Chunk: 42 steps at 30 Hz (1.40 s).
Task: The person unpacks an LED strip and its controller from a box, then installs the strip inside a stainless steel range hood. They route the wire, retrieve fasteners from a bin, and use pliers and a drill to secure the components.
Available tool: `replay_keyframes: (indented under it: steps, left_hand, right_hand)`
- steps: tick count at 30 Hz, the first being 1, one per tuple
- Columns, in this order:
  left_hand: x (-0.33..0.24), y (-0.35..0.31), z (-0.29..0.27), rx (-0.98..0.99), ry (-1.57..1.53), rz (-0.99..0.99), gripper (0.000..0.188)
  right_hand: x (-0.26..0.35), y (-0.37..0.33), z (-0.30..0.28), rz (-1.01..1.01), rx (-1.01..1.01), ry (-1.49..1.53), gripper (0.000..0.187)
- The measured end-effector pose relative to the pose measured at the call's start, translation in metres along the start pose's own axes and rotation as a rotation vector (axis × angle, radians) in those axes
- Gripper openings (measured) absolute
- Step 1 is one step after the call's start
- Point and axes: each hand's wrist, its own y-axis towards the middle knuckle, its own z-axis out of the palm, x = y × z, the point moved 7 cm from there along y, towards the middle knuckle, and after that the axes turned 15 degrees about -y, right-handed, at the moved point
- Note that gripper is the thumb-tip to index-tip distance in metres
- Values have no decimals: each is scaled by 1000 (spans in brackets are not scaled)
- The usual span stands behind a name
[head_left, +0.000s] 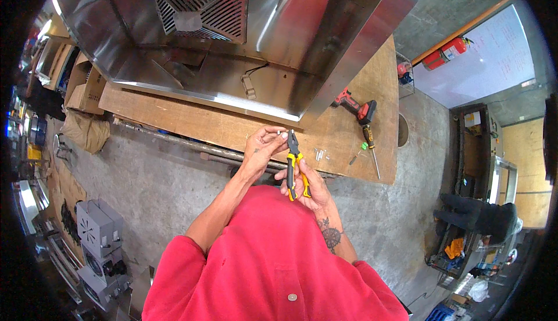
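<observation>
My right hand [314, 188] is wrapped round the yellow and black handles of a pair of pliers [293, 157], whose dark jaws point away from me. Beside the jaws, my left hand [263, 146] pinches a small, pale metal piece [280, 132] between thumb and fingertips; its exact kind is too small to tell. Both hands are just in front of the wooden tabletop's near edge. Several short silvery pieces [319, 154] lie on the wood to the right of the pliers.
A large stainless steel hood [232, 97] with a slotted vent [200, 8] stands on the wooden table [174, 114]. At right lie a red and black cordless drill [354, 107] and a screwdriver [370, 141]. Grey metal boxes [99, 228] sit on the floor at left.
</observation>
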Motion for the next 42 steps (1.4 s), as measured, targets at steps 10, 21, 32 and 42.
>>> replay_keyframes:
  steps: [10, 21, 32, 42]
  left_hand:
    - [-27, -1, 6, 239, 520, -278, 39]
    - [-29, 3, -13, 240, 932, -418, 46]
    - [-9, 14, -22, 320, 668, -582, 35]
    - [4, 32, -86, 39, 601, -466, 28]
  right_hand:
    - [1, -8, -5, 45, -46, -246, 37]
    - [-13, -1, -7, 107, -178, -840, 37]
    - [-20, -3, -33, 187, -35, -448, 42]
    - [53, -36, -132, 181, -569, -1354, 47]
